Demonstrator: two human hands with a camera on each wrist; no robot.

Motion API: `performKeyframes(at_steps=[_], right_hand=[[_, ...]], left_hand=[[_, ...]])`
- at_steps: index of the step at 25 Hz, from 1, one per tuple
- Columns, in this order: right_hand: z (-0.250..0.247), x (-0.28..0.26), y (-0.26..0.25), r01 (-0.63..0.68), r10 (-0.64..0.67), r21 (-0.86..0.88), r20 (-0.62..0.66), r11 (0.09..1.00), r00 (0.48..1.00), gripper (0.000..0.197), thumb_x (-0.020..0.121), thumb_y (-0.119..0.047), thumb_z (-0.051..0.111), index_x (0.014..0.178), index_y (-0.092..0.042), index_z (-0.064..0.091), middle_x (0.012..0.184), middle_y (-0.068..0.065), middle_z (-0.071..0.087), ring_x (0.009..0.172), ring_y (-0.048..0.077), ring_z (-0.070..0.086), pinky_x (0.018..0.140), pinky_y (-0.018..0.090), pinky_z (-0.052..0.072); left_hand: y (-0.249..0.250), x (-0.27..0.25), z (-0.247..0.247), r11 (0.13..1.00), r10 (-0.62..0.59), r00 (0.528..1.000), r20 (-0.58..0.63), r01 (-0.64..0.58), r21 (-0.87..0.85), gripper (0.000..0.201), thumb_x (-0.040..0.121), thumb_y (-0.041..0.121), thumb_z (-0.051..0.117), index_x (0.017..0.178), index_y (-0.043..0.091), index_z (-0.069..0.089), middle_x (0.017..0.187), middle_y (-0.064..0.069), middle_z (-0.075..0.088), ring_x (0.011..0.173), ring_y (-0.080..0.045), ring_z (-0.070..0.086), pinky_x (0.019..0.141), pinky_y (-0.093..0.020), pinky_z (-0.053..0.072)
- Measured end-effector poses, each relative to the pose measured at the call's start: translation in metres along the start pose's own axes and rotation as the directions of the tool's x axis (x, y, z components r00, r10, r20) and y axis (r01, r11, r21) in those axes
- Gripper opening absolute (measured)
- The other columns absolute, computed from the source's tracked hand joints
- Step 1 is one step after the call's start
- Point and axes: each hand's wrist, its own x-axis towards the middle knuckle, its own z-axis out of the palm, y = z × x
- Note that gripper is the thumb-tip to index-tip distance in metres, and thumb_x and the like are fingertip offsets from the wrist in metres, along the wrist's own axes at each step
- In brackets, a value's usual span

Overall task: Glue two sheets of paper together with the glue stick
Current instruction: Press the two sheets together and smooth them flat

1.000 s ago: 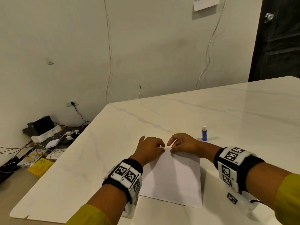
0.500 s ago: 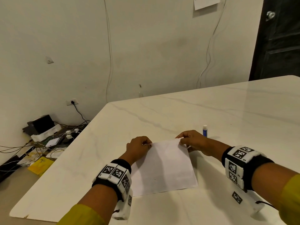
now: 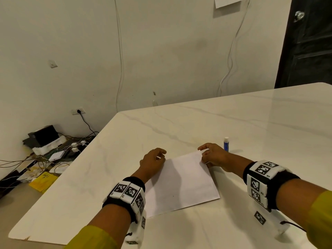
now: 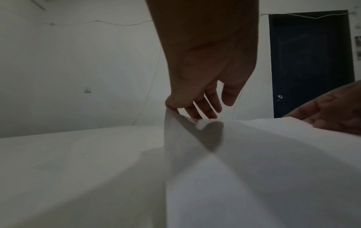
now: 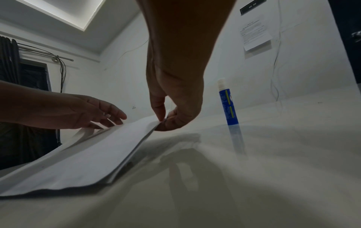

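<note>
White paper (image 3: 181, 184) lies on the marble table (image 3: 251, 123), its far edge lifted a little. In the right wrist view the paper (image 5: 87, 158) shows two stacked layers. My left hand (image 3: 162, 157) pinches the far left corner between thumb and fingertip, as the left wrist view confirms for the left hand (image 4: 171, 108) on the paper (image 4: 254, 169). My right hand (image 3: 202, 152) pinches the far right corner, seen close up as the right hand (image 5: 162, 121). A capped blue glue stick (image 3: 226, 144) stands upright just behind my right hand; the glue stick (image 5: 227, 104) is untouched.
The table's left edge (image 3: 59, 178) drops to a floor with cables, boxes and a yellow packet (image 3: 44, 181). A wall runs behind the table, and a dark door (image 3: 309, 42) stands at the right.
My hands have moved apart from the middle of the paper's far edge out to its two far corners. The paper has turned slightly on the table.
</note>
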Motion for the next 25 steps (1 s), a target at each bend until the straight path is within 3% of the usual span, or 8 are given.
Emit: performKeyframes(at_steps=[2, 6, 10, 14, 17, 19, 21, 25], right_hand=[[0.002, 0.001, 0.0, -0.003, 0.001, -0.053, -0.032, 0.999, 0.999, 0.046, 0.083, 0.013, 0.052, 0.126, -0.003, 0.048, 0.075, 0.004, 0.049, 0.065, 0.015, 0.05, 0.06, 0.024, 0.047], [0.008, 0.001, 0.001, 0.043, -0.069, -0.296, -0.079, 0.954, 0.994, 0.05, 0.084, 0.008, 0.052, 0.13, -0.007, 0.042, 0.083, 0.004, 0.051, 0.071, 0.015, 0.049, 0.06, 0.022, 0.045], [0.014, 0.0, 0.0, 0.044, -0.099, -0.464, -0.095, 0.885, 0.991, 0.055, 0.085, 0.004, 0.055, 0.135, -0.009, 0.036, 0.118, 0.019, 0.059, 0.102, 0.028, 0.058, 0.093, 0.037, 0.05], [0.015, 0.0, 0.001, 0.052, -0.155, -0.605, -0.119, 0.794, 0.981, 0.056, 0.082, -0.004, 0.063, 0.133, -0.009, 0.04, 0.133, 0.014, 0.048, 0.119, 0.028, 0.052, 0.097, 0.033, 0.046], [0.018, -0.003, -0.007, 0.123, -0.224, -0.497, -0.148, 0.859, 0.963, 0.027, 0.085, -0.005, 0.059, 0.112, -0.008, 0.056, 0.114, 0.015, 0.056, 0.099, 0.025, 0.059, 0.08, 0.03, 0.051], [0.023, -0.011, -0.013, 0.02, -0.01, -0.255, 0.042, 0.967, 0.999, 0.009, 0.09, -0.005, 0.053, 0.097, -0.003, 0.058, 0.09, 0.016, 0.063, 0.072, 0.022, 0.063, 0.059, 0.027, 0.055], [0.026, -0.018, -0.012, -0.127, 0.209, -0.265, 0.307, 0.956, 0.929, 0.021, 0.091, -0.008, 0.049, 0.105, 0.005, 0.06, 0.083, 0.017, 0.065, 0.064, 0.022, 0.063, 0.054, 0.026, 0.056], [0.018, -0.022, -0.003, -0.215, 0.316, -0.338, 0.28, 0.916, 0.906, 0.017, 0.092, -0.01, 0.048, 0.097, 0.0, 0.061, 0.071, 0.011, 0.07, 0.053, 0.017, 0.067, 0.052, 0.024, 0.057]], left_hand=[[0.003, -0.005, 0.0, 0.995, 0.089, 0.996, 0.025, -0.09, 0.043, 0.035, 0.088, 0.015, 0.058, 0.123, 0.022, 0.055, 0.128, -0.001, 0.053, 0.122, -0.022, 0.048, 0.109, -0.044, 0.033], [0.022, -0.014, 0.011, 0.876, 0.196, 0.922, 0.334, -0.317, 0.363, 0.047, 0.083, 0.031, 0.067, 0.127, 0.035, 0.051, 0.125, 0.0, 0.049, 0.12, -0.02, 0.04, 0.101, -0.037, 0.027], [0.023, -0.018, 0.03, 0.882, 0.094, 0.828, 0.553, -0.326, 0.339, 0.062, 0.079, 0.035, 0.071, 0.134, 0.036, 0.042, 0.125, -0.006, 0.043, 0.118, -0.023, 0.038, 0.103, -0.039, 0.03], [0.014, -0.019, 0.037, 0.894, 0.057, 0.809, 0.585, -0.302, 0.332, 0.067, 0.078, 0.039, 0.071, 0.136, 0.04, 0.037, 0.127, -0.005, 0.037, 0.121, -0.024, 0.036, 0.107, -0.047, 0.034], [0.011, -0.017, 0.037, 0.897, 0.067, 0.808, 0.585, -0.306, 0.32, 0.067, 0.078, 0.039, 0.071, 0.136, 0.041, 0.037, 0.126, -0.005, 0.036, 0.121, -0.023, 0.036, 0.106, -0.048, 0.036], [0.01, -0.018, 0.038, 0.897, 0.08, 0.815, 0.574, -0.31, 0.315, 0.068, 0.078, 0.039, 0.071, 0.136, 0.038, 0.037, 0.127, -0.004, 0.037, 0.121, -0.023, 0.036, 0.105, -0.048, 0.037], [0.008, -0.021, 0.039, 0.904, 0.1, 0.829, 0.551, -0.307, 0.297, 0.067, 0.077, 0.037, 0.072, 0.135, 0.032, 0.039, 0.127, -0.004, 0.038, 0.121, -0.022, 0.037, 0.105, -0.048, 0.037], [0.003, -0.024, 0.026, 0.925, 0.1, 0.838, 0.536, -0.276, 0.26, 0.067, 0.074, 0.033, 0.076, 0.131, 0.031, 0.04, 0.127, -0.001, 0.039, 0.115, -0.017, 0.037, 0.107, -0.044, 0.036]])
